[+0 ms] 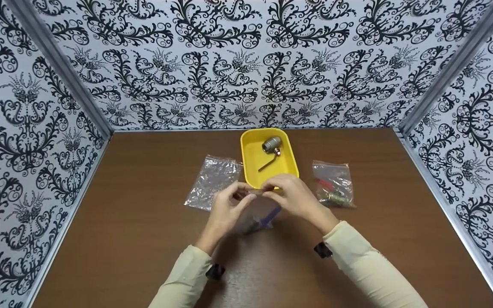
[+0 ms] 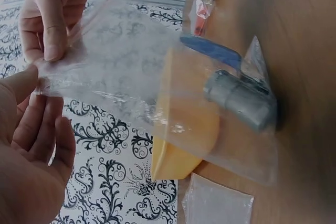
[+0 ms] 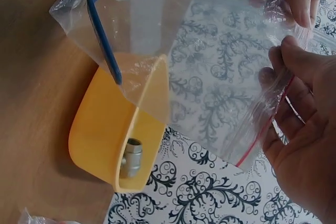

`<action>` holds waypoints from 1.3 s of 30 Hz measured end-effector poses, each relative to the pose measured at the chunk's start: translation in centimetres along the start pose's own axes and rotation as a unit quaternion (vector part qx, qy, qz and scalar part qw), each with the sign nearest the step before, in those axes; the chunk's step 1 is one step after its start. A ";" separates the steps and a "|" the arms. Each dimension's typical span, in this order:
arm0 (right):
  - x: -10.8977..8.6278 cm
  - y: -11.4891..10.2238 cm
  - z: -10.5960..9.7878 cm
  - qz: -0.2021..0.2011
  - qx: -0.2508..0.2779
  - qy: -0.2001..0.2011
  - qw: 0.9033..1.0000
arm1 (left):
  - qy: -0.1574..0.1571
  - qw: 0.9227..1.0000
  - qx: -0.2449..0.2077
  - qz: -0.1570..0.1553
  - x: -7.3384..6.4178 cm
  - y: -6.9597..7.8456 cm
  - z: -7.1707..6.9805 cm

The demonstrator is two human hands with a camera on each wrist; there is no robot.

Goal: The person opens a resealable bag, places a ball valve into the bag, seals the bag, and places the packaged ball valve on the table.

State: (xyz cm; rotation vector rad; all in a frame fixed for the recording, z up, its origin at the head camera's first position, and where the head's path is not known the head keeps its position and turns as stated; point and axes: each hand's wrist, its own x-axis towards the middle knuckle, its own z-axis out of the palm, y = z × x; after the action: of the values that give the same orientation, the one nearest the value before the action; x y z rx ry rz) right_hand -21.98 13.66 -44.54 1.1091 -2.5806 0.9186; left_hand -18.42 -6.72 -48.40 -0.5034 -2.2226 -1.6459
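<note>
Both hands pinch the top edge of a clear zip bag (image 2: pixel 126 61) and hold it up in front of me. My left hand (image 1: pixel 224 209) grips it from the left, my right hand (image 1: pixel 294 197) from the right, their fingertips close together. In the bottom of the bag lies a grey metal ball valve (image 2: pixel 239 98) with a blue lever handle (image 3: pixel 102 38). The bag hangs just in front of a yellow tray (image 1: pixel 244 158). Another metal valve (image 1: pixel 272 144) with a bent lever rests inside that tray.
A flat clear bag (image 1: pixel 210 182) lies on the brown table (image 1: pixel 152 239), left of the tray. To its right is another zip bag (image 1: pixel 333 170) with a brass-coloured fitting and a red piece inside. Patterned walls (image 1: pixel 246 64) enclose the table's back and sides.
</note>
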 end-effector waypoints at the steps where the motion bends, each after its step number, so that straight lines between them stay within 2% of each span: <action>1: 0.0 0.0 0.0 0.000 0.003 0.005 1.000 | 0.007 1.000 0.008 0.006 0.0 0.0 0.0; 6: 0.0 -0.4 0.0 -0.018 0.020 0.020 0.999 | 0.045 0.995 0.069 0.054 -0.2 0.1 0.2; 11: 0.1 -0.7 0.1 -0.043 0.037 0.040 0.998 | 0.076 0.986 0.102 0.107 -0.3 0.5 0.7; 14: 0.0 -0.5 0.3 -0.047 0.045 0.048 0.997 | 0.086 0.982 0.112 0.128 -0.4 0.5 0.8; 16: 0.0 -0.4 0.5 -0.048 0.049 0.048 0.997 | 0.089 0.980 0.118 0.133 -0.5 0.4 0.9; 21: -0.1 -0.1 1.0 -0.039 0.058 0.045 0.996 | 0.088 0.982 0.118 0.119 -0.7 0.0 0.9; 27: 0.1 -0.2 1.1 -0.010 0.078 0.048 0.996 | 0.084 0.983 0.123 0.104 -0.6 -0.1 0.8; 36: 0.2 -0.7 1.0 -0.001 0.065 0.045 0.997 | 0.097 0.969 0.167 0.155 -0.3 -0.2 0.9; 39: 0.2 -0.7 1.0 0.005 0.057 0.041 0.998 | 0.097 0.967 0.171 0.161 -0.3 -0.3 0.9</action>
State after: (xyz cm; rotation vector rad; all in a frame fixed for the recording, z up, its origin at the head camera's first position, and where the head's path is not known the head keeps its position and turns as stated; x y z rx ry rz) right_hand -21.51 12.58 -44.93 1.0642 -2.4983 1.1006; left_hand -18.34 -5.95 -49.01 -0.5483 -2.0862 -1.0739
